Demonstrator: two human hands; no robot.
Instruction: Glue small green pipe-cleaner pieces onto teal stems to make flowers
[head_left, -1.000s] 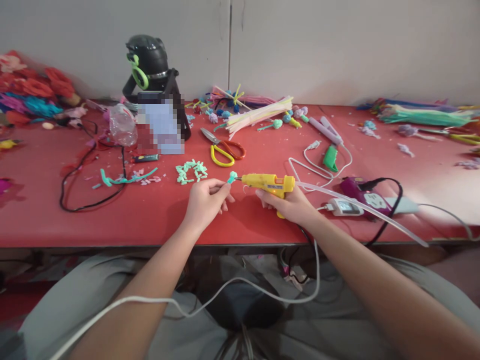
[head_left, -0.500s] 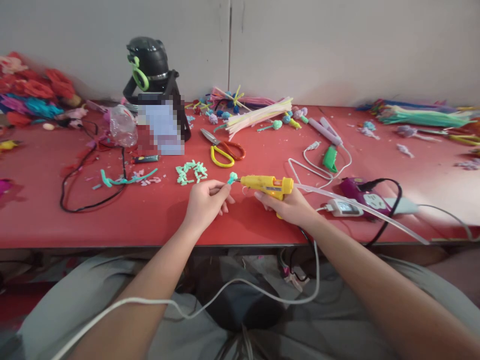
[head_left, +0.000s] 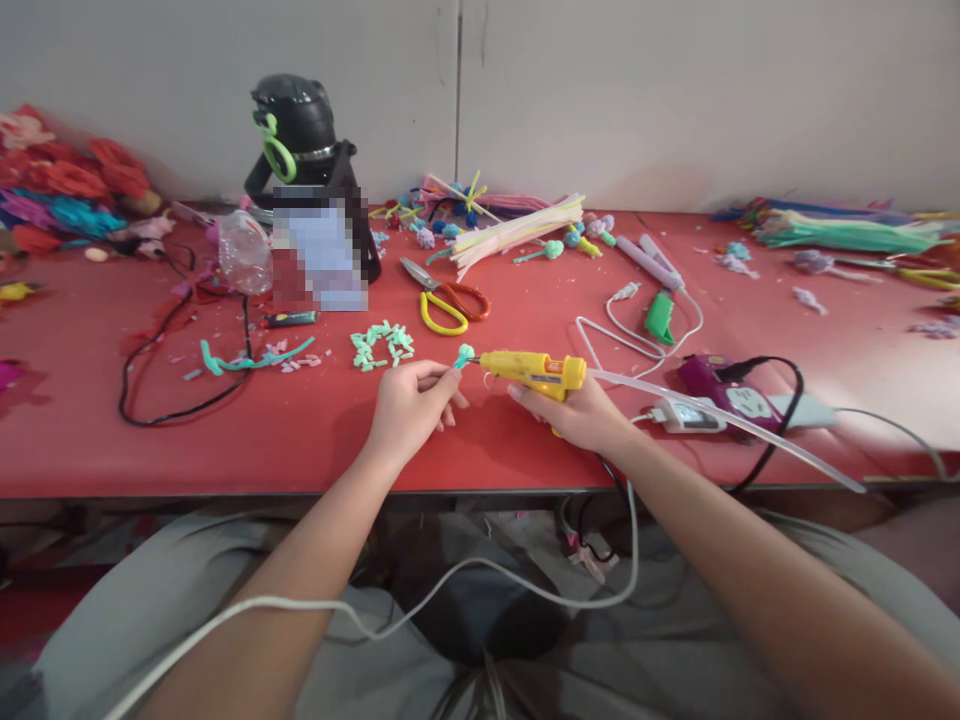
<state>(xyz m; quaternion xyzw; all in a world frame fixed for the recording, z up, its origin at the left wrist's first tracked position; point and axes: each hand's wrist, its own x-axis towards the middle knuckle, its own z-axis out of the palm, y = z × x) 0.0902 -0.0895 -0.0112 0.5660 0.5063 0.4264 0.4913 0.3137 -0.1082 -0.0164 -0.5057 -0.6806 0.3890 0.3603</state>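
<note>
At the centre of the frame, the fingers of my left hand [head_left: 412,405] are pinched on a small fuzzy mint-and-teal piece [head_left: 464,355], its pale top sticking up past my fingertips. The fingers of my right hand [head_left: 585,408] are wrapped round the grip of a yellow plastic glue gun [head_left: 534,371], just right of centre. Its metal nozzle points left, right up at the fuzzy piece; whether they touch I cannot tell. A long translucent glue stick [head_left: 720,412] runs from the back of the gun toward the lower right.

Just beyond my left hand, a loose ring of short mint-green fuzzy snippets [head_left: 382,345] lies on the red counter [head_left: 495,450]. Above centre sit open scissors [head_left: 446,300] with one yellow and one orange handle. A bundle of pale fuzzy stems [head_left: 517,233] lies behind them, and a purple power strip [head_left: 731,395] sits at the right.
</note>
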